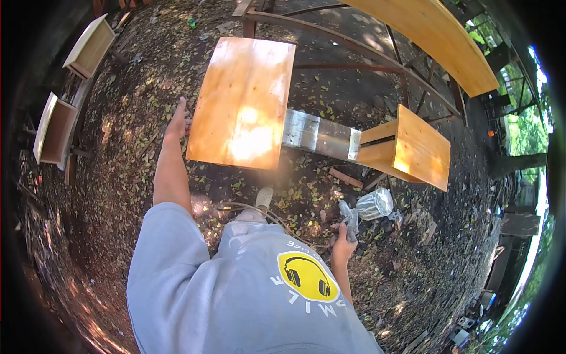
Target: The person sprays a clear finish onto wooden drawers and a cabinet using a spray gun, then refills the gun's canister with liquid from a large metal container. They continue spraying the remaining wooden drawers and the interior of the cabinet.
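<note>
My left hand (181, 121) is at the left edge of a glossy, orange-brown wooden panel (240, 103), its fingers partly hidden by the panel's side; whether they grip it is unclear. The panel reflects bright sunlight near its lower part. Low on the right, my right hand (343, 241) is wrapped round the handle of a grey spray gun (349, 218). The gun's cup (375, 204), covered in clear plastic, points to the right. A thin hose (283, 223) runs across in front of my legs.
A metallic plank (321, 134) links the panel to another varnished wooden piece (421, 147). Behind them stands a metal frame (354, 46) with a long varnished board (433, 38). Two pale wooden boxes (91, 47) (56, 131) rest at the left. Leaves cover the ground; a brick-coloured piece (346, 177) lies there.
</note>
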`<state>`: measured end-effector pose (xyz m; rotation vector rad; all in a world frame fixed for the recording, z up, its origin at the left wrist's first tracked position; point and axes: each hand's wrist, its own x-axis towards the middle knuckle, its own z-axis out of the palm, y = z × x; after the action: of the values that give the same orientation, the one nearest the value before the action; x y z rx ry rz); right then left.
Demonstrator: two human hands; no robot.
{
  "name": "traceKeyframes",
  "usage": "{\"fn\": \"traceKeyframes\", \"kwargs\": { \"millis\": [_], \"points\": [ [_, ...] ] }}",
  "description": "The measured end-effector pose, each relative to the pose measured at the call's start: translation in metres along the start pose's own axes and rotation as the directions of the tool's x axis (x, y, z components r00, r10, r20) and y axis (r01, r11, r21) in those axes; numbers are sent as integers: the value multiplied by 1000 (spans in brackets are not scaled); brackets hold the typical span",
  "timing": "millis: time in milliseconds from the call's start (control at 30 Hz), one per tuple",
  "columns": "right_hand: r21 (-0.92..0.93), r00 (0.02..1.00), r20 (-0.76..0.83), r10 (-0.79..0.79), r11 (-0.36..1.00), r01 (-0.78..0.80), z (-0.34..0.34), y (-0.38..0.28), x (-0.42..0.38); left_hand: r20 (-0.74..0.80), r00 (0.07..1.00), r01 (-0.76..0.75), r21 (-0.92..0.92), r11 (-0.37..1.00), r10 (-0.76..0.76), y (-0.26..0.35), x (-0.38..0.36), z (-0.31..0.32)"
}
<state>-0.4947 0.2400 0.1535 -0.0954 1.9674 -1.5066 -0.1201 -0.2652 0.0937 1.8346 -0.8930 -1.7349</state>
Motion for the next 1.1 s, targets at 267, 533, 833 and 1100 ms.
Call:
{"fn": "traceKeyframes", "kwargs": {
  "millis": [267,533,833,1100],
  "points": [
    [-92,991,61,-120,988,125,21,-53,18,102,995,1,122,992,-14,3,17,0],
    [-61,968,67,-243,967,247,37,-135,89,-534,770,-251,248,936,348,-66,1,-36],
    [128,963,221,-153,984,127,46,-217,195,-896,424,-74,113,991,133,-263,-78,59],
    [-121,614,765,194,980,-159,45,-243,285,-191,749,-111,908,404,635,-297,-206,304]
  ]
}}
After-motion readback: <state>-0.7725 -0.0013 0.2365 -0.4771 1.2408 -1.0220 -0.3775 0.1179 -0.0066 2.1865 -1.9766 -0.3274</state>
